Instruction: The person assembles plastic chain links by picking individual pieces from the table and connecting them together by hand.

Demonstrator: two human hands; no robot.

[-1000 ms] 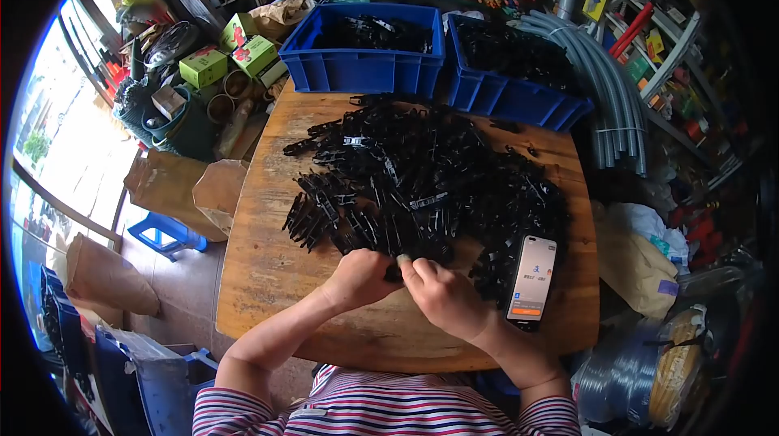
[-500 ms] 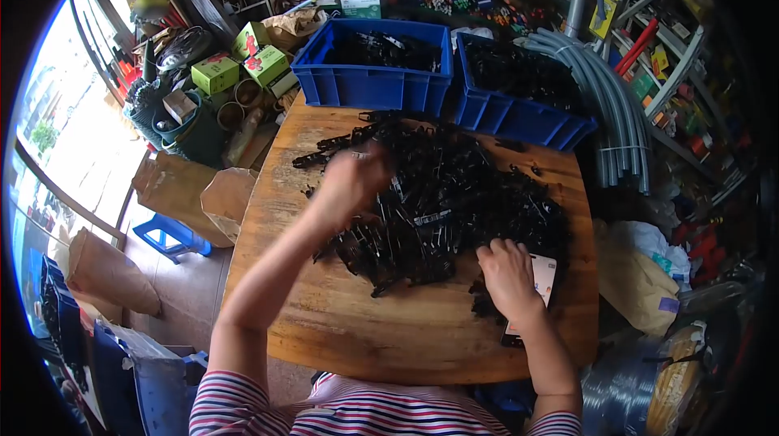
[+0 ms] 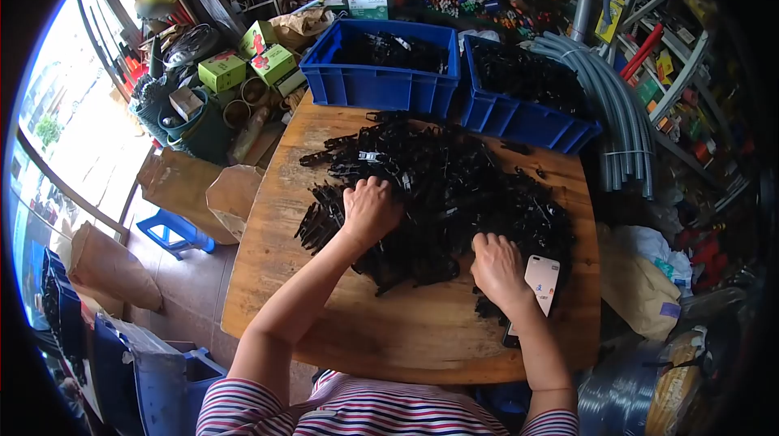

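One black pile (image 3: pixel 454 168) spreads crosswise beyond your curled left hand (image 3: pixel 372 210) and right hand (image 3: pixel 499 269), the left deeper in. Any grip is hidden.

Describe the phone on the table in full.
The phone lies flat, face up, on the wooden table, at its right side near the person. It is slim, with rounded corners and a dark edge, its glossy front looking like glass. The screen is lit pale pinkish, with a blue mark and writing too small to read. The right hand and forearm hide part of it; whether they touch it is unclear. Black pieces lie beside it.
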